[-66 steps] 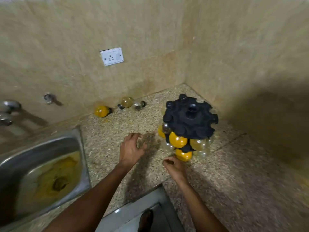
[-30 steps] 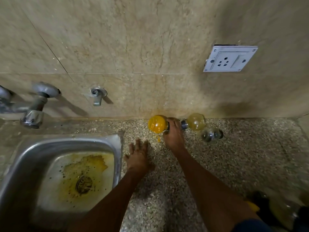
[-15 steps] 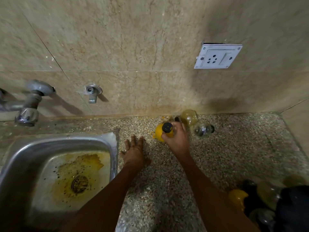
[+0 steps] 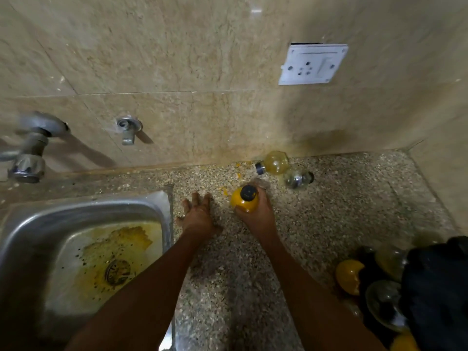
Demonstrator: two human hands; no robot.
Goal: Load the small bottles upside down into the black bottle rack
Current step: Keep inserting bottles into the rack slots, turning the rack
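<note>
1. The right hand (image 4: 255, 214) is wrapped around a round yellow bottle (image 4: 243, 202), black cap pointing up and toward the camera.
2. The left hand (image 4: 198, 215) lies flat and spread on the counter (image 4: 342, 214), holding nothing.
3. The black rack (image 4: 435, 287) sits at the lower right, well apart from the held bottle, on the right hand's side.
4. Judgement: the bottle must travel right and turn cap-down for a slot.
5. Two clear bottles (image 4: 274, 162) (image 4: 297, 179) lie near the wall.

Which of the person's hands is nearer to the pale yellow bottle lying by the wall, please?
The right hand. It holds the orange bottle just below and left of the pale yellow bottle. The left hand rests flat on the counter, farther left beside the sink.
</note>
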